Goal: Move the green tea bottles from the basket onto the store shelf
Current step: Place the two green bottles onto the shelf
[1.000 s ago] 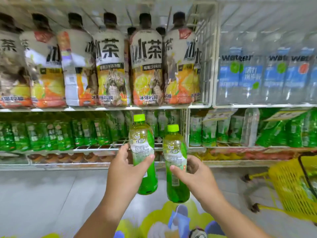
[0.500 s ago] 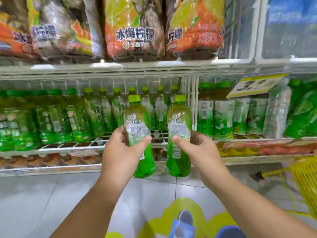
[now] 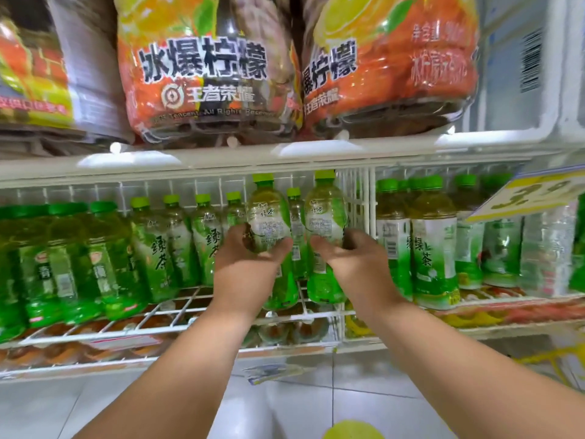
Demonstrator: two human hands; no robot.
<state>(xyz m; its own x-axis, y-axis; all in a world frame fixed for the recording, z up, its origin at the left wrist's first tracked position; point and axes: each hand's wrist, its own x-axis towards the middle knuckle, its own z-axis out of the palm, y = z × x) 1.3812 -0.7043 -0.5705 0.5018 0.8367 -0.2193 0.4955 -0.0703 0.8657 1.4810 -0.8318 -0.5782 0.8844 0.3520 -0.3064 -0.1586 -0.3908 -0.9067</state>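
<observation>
My left hand (image 3: 247,267) grips a green tea bottle (image 3: 269,217) around its middle. My right hand (image 3: 354,261) grips a second green tea bottle (image 3: 326,210) the same way. Both bottles stand upright, side by side, with light green caps, and their bases hang just above the white wire shelf (image 3: 177,307). They are in the open gap at the front of that shelf, with a row of the same green tea bottles (image 3: 158,245) behind and to the left. Only a sliver of the yellow basket (image 3: 566,356) shows at the right edge.
Large lemon tea bottles (image 3: 202,68) stand on the upper shelf (image 3: 285,156) close above the caps. A white wire divider (image 3: 361,201) runs just right of my right hand, with more green tea (image 3: 433,248) beyond it. A yellow price tag (image 3: 535,194) hangs at the right.
Both hands have carried the bottles forward and up into the shelf opening. The view has closed in on the shelf, and the basket has slid almost out of view.
</observation>
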